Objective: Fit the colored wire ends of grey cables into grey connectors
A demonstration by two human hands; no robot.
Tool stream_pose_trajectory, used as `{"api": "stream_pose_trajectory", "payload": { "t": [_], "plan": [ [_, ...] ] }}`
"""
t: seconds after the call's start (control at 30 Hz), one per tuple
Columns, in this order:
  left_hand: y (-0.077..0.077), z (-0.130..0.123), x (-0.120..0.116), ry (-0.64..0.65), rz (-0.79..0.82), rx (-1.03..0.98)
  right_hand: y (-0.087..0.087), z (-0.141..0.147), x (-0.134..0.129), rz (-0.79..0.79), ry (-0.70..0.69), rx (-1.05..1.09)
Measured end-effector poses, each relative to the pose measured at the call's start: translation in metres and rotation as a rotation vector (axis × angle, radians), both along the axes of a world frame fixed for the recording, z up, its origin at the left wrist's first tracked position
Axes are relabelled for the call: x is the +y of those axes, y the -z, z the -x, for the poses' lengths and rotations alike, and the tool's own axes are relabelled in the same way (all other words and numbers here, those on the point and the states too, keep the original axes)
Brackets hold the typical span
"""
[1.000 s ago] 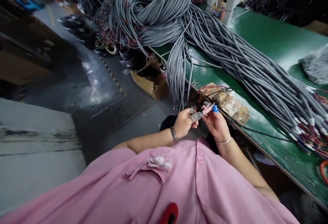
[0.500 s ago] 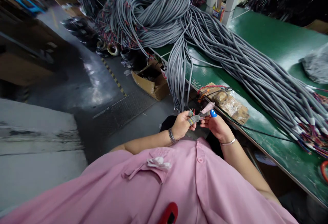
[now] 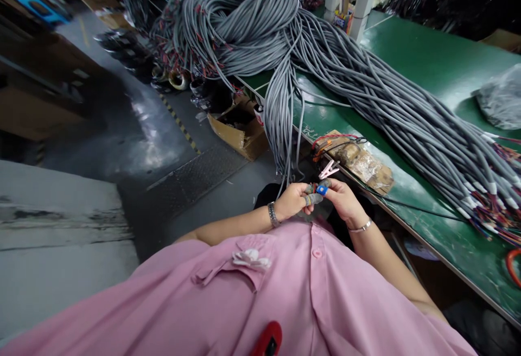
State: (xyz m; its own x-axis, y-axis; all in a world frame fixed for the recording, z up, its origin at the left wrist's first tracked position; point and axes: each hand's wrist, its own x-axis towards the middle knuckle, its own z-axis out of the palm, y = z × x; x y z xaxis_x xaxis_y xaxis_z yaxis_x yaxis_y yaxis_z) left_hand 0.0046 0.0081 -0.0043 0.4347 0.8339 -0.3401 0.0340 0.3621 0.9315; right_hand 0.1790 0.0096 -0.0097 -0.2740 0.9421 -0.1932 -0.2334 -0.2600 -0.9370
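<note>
Your left hand pinches the wires; your right hand meets it there, though its grip is unclear; the pink clip is just beyond, by the block on the worktop; grey cables lie behind; since the last frame, your right hand's blue fingertip has moved left to the wires.

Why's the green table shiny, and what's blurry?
Head view: glare whitens bits of the glossy green tabletop and grey floor, probably from lamps above; the blue plastic object, top left, is smeared; thin coloured wires at the left hand look tiny and soft.
</note>
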Motion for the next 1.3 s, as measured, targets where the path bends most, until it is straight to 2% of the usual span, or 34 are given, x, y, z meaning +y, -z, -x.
{"api": "stream_pose_trajectory", "payload": {
  "t": [0.13, 0.2, 0.4, 0.5, 0.67, 0.8, 0.9, 1.1, 1.3],
  "plan": [
    [0.002, 0.001, 0.001, 0.044, 0.025, 0.029, 0.002, 0.000, -0.001, -0.024, -0.018, -0.037],
    [0.003, 0.002, 0.003, 0.025, 0.044, 0.031, 0.005, -0.001, 0.000, -0.041, -0.003, -0.065],
    [0.002, 0.001, 0.007, -0.227, 0.083, -0.083, 0.015, -0.006, 0.000, 0.060, 0.078, 0.000],
    [0.000, -0.001, 0.006, -0.289, 0.086, -0.121, 0.012, 0.000, -0.004, 0.040, 0.092, 0.022],
    [0.000, -0.001, 0.005, -0.261, 0.072, -0.129, 0.005, 0.014, -0.007, -0.003, 0.206, 0.006],
    [0.000, 0.003, 0.003, -0.151, 0.060, -0.133, 0.009, 0.012, -0.003, -0.020, 0.228, 0.019],
    [-0.001, 0.005, 0.002, -0.091, 0.055, -0.147, 0.012, 0.006, 0.000, 0.031, 0.251, 0.086],
    [0.003, 0.004, 0.004, -0.201, 0.010, -0.166, 0.008, 0.007, -0.004, 0.129, 0.130, 0.137],
    [0.003, 0.004, 0.003, -0.142, -0.003, -0.121, 0.005, 0.010, -0.008, -0.026, 0.119, -0.049]
  ]
}}
